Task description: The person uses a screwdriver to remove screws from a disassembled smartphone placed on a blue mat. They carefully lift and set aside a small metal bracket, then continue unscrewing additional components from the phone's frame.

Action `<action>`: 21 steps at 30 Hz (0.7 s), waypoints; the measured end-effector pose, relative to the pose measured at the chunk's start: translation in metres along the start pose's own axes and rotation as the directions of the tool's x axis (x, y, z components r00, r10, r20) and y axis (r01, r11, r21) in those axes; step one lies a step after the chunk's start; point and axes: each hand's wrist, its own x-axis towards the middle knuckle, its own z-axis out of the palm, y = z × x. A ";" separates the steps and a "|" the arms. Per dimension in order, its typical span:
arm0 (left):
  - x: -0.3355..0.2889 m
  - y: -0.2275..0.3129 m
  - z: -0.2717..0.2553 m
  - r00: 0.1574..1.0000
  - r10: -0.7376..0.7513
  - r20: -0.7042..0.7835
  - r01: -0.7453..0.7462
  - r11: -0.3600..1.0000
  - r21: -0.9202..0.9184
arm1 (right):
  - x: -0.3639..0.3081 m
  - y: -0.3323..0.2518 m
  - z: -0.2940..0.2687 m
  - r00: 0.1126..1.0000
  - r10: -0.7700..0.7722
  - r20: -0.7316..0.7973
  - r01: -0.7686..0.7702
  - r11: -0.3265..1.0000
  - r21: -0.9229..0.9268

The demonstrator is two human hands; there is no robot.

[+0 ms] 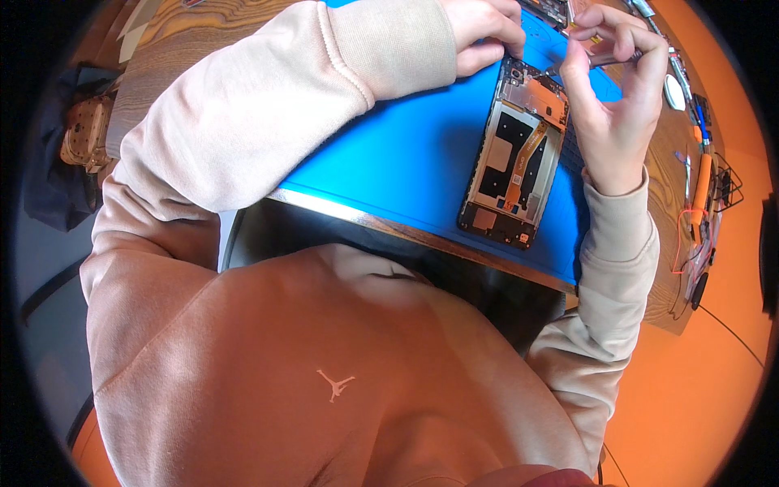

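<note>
1. Wood-grain table (pixel 174 28), w/ blue mat (pixel 389 154) on it; orange floor (pixel 706 349) shows at right.
2. Opened phone (pixel 514 150) lies on the mat, btwn the arms, top end pointing away from the person.
3. L hand (pixel 487 34) is by the phone's top L corner, fingers bent down. Can't tell if they pinch anything, b/c the tips are partly hidden.
4. R hand (pixel 623 97) is closed on a thin tool (pixel 602 58), tip down close to the phone's top end. Can't tell if it touches, or what kind of tool it is. Hands are apart.
5. Step in hand looks like tiny work at the top end. My guess: next move needs a steady phone, a light push & a straight tip, so small parts don't get hurt.
6. Phone frame is like a low tray: black patches, a pale square & an orange ribbon cable (pixel 531 146) sit in it.
7. Far L, a brown dotted thing (pixel 85 134), maybe a box or bag; can't see inside.
8. R side of table: orange-handled tool (pixel 702 183), red wire (pixel 677 243).
</note>
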 end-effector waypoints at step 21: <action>-0.003 0.003 -0.002 1.000 -0.015 -0.013 0.015 1.000 0.011 | -0.004 0.021 -0.009 0.973 0.229 0.018 -0.223 0.923 0.315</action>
